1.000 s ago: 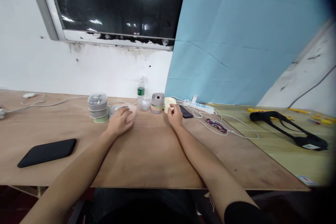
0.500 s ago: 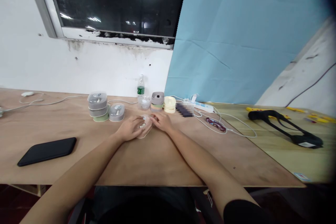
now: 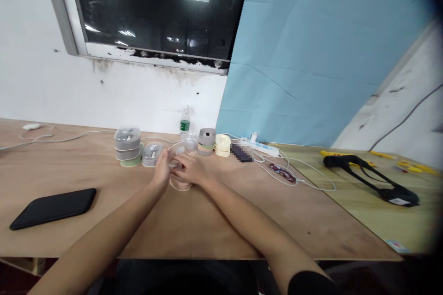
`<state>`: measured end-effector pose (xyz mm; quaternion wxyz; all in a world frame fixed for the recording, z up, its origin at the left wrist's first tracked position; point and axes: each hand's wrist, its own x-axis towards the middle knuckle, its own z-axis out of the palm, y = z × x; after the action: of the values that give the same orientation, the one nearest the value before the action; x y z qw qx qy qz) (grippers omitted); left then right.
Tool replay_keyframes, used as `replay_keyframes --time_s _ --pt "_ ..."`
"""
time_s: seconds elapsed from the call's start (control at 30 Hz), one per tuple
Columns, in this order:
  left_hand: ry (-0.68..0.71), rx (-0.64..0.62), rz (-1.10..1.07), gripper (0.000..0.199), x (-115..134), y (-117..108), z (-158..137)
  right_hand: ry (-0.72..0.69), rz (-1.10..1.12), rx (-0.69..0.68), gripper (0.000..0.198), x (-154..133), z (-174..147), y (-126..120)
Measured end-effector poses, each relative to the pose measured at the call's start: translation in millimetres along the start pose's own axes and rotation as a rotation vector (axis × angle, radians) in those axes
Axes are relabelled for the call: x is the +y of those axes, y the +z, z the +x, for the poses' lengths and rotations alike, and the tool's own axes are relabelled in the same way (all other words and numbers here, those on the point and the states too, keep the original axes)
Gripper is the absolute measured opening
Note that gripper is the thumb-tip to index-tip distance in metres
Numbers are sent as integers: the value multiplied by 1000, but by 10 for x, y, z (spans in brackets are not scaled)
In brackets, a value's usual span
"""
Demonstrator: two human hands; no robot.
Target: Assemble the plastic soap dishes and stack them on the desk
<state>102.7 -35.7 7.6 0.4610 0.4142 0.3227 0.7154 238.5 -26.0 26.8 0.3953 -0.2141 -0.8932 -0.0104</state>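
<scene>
In front of me on the table sits a pinkish container [image 3: 180, 185]. A clear lid [image 3: 180, 148] stands tilted above it, apart from the container at its far side. My left hand [image 3: 162, 169] is closed on the lid's left edge. My right hand [image 3: 189, 168] reaches across over the container with its fingers curled at the lid's lower part; its fingertips are partly hidden. Left of my hands is a grey container with a clear lid [image 3: 152, 154]. A stack of grey and green lidded containers [image 3: 128, 150] stands farther left.
Behind my hands are a green-labelled bottle [image 3: 185, 122], stacked grey and orange containers [image 3: 206, 140] and cream containers [image 3: 222, 144]. A dark phone-like object [image 3: 240, 153], power strip [image 3: 265, 149] and cables lie right. A black case [image 3: 53, 207] lies front left; a black strap-like frame [image 3: 374, 179] far right.
The clear lid has come up off the pinkish container and now tilts above it. Both hands moved left, the left one turning upright at the lid's edge. The view has shifted slightly.
</scene>
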Motion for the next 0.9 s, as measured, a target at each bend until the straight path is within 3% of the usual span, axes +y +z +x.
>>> replay_keyframes --time_s 0.13,0.27,0.37,0.47,0.63,0.77,0.9 --pt "-74 -104 -128 39 -19 10 14 19 -64 -36 21 -48 133 47" --pt "-166 -173 -89 50 47 9 -5 101 -178 -10 16 -15 201 1" --pt "-131 -214 121 60 66 -26 -17 164 -253 8 18 74 305 -57" --pt "0 -232 491 71 42 -93 -54 175 -344 -29 22 256 470 -120" --pt "169 -505 1034 73 33 -139 -183 306 -526 -126 25 647 731 -204" --pt "277 -690 1204 67 112 -102 -250 410 -550 -75 22 850 739 -228" --pt "260 -756 1276 72 161 -103 -251 397 -457 18 21 884 592 -221"
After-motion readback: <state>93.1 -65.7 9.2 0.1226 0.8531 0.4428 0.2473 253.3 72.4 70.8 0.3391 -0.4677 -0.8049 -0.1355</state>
